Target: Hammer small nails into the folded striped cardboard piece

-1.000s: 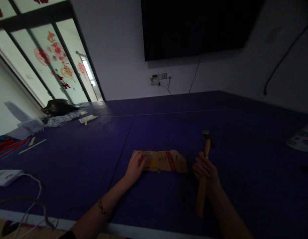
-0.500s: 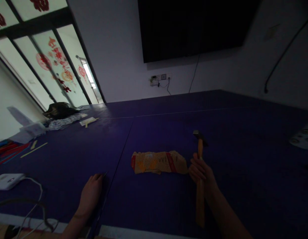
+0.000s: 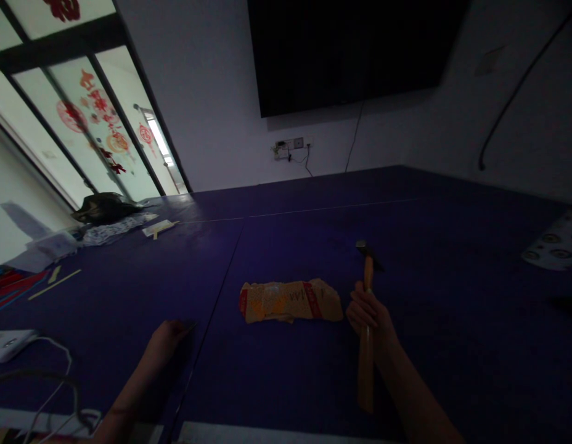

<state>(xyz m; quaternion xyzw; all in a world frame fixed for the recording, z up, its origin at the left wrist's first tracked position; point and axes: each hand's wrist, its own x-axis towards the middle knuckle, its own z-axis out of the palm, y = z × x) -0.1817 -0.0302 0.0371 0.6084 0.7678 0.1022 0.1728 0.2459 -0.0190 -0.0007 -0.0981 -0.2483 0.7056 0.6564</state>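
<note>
My right hand [image 3: 368, 311] is wrapped around the wooden handle of a hammer [image 3: 366, 370], its dark metal head pointing up and away from me. Just left of that hand lies a torn, flat piece of brown cardboard [image 3: 286, 301] with red bands and orange print, on the purple tabletop [image 3: 277, 376]. My left hand [image 3: 168, 336], low over the table's left part, has its fingers pinched on a small thin pointed piece [image 3: 192, 326] that looks like a nail. Dim light blurs its exact shape.
At left are a white device [image 3: 11, 345] with a cable, coloured strips [image 3: 18, 287], a clear plastic box [image 3: 48, 250] and a dark bag [image 3: 103, 208]. A white panel with round fittings [image 3: 556, 246] is at right. A seam [image 3: 225, 271] crosses the tabletop.
The view has shifted slightly, so most things appear a little further left. My left hand has turned slightly, still pinching the thin piece. The hammer stays in my right hand.
</note>
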